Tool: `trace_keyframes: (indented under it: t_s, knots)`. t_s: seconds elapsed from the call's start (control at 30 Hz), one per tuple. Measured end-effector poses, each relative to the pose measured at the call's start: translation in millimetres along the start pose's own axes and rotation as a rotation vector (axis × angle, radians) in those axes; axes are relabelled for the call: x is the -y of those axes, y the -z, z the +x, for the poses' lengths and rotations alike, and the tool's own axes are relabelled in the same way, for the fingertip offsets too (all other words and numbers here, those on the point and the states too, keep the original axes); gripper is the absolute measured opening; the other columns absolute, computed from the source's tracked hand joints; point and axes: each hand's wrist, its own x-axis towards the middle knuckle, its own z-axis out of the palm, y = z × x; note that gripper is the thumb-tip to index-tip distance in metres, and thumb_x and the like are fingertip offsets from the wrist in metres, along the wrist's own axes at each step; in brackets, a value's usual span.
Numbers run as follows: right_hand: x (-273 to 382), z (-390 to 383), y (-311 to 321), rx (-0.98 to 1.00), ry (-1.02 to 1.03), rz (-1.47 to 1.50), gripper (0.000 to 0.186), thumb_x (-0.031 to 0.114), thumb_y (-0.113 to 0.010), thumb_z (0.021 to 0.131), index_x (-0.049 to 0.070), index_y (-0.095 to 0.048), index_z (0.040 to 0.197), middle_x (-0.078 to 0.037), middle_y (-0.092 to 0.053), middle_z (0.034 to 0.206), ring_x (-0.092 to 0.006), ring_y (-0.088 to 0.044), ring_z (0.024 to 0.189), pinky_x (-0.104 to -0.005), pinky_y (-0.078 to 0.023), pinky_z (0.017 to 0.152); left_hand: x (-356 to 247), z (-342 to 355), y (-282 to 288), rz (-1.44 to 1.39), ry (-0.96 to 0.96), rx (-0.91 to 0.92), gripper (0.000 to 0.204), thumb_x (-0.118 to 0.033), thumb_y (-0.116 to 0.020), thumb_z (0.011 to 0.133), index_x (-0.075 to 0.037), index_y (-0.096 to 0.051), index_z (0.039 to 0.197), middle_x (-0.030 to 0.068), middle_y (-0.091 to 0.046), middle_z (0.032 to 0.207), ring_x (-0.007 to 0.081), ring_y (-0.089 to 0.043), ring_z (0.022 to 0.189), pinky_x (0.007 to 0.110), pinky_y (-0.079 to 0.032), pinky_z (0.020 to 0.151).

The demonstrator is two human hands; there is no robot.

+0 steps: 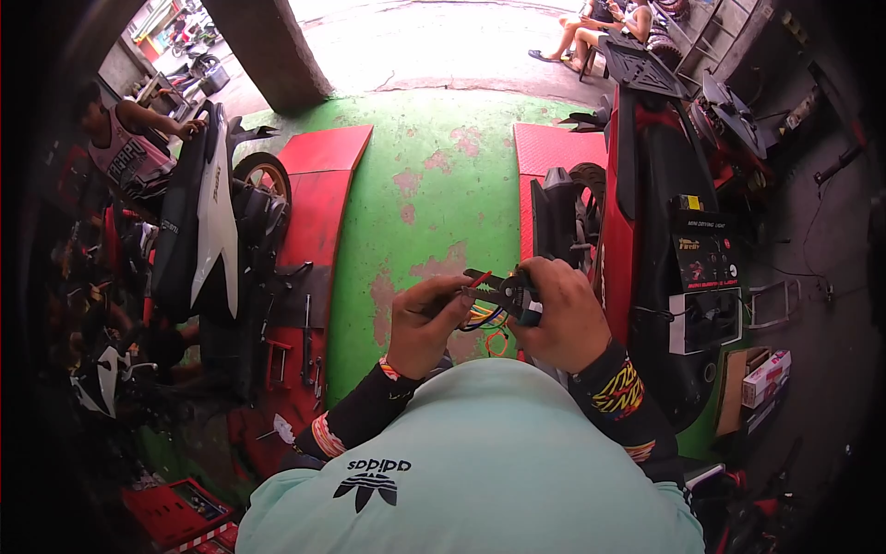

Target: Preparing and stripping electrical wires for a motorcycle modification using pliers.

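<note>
In front of my chest, my right hand (568, 314) is wrapped round dark wire-stripping pliers (503, 293), whose jaws point left. My left hand (426, 323) is closed in a pinch, right by the jaws. A thin red wire (481, 279) comes up at its fingertips and touches or crosses the jaws; I cannot tell whether they bite on it. Below and between my hands hangs a bundle of yellow, blue and orange wires (484, 319), with an orange loop (498, 344) at its lower end. My palms hide part of the wires and the pliers' handles.
A black and white motorcycle (214, 212) stands on a red lift (318, 185) at left, a person (138, 152) beside it. Wrenches (307, 342) lie there. At right is a red and black motorcycle (651, 212) with boxes (706, 319) on its seat. People (600, 32) sit far off.
</note>
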Motion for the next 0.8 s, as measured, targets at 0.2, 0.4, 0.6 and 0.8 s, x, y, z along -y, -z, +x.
trace_keyframes:
  t_s: [0.2,0.4,0.6,0.8]
  knots:
    - [-1.3,-1.4,-1.0,-0.002,-0.004,-0.004,0.042,0.017,-0.077,0.072,0.005,-0.059,0.108,-0.012,-0.063,0.093,-0.0345,-0.062,0.091,-0.0449,-0.042,0.075,2.6,0.5,0.3,0.012,-0.013,0.035,0.022,-0.002,-0.067,0.098,0.001,-0.07,0.119,0.0031,-0.07,0.088,0.0075,-0.063,0.078,0.024,-0.05,0.067]
    - [0.1,-3.3,0.8,0.005,-0.01,0.011,0.04,0.016,-0.077,0.072,0.004,-0.059,0.106,-0.013,-0.064,0.092,-0.0349,-0.062,0.09,-0.0449,-0.042,0.074,5.4,-0.3,-0.1,-0.01,-0.018,0.047,0.023,0.0,-0.068,0.097,0.001,-0.07,0.12,0.0036,-0.071,0.091,0.0079,-0.063,0.078,0.024,-0.05,0.067]
    - [1.4,-6.6,0.7,-0.028,0.002,0.045,0.037,0.015,-0.076,0.073,0.004,-0.059,0.103,-0.013,-0.064,0.09,-0.0364,-0.062,0.089,-0.046,-0.044,0.074,5.7,-2.4,-0.1,0.01,-0.022,0.061,0.022,0.002,-0.067,0.096,0.002,-0.071,0.117,0.0045,-0.071,0.094,0.0083,-0.064,0.079,0.024,-0.051,0.068]
    - [5.4,-9.3,1.4,-0.014,-0.017,0.07,0.035,0.013,-0.075,0.073,0.003,-0.058,0.101,-0.016,-0.063,0.089,-0.0384,-0.063,0.088,-0.0477,-0.046,0.075,3.9,-6.0,-3.1,-0.012,-0.031,0.047,0.019,0.001,-0.068,0.096,0.003,-0.071,0.115,0.0044,-0.071,0.093,0.0084,-0.064,0.078,0.024,-0.051,0.067]
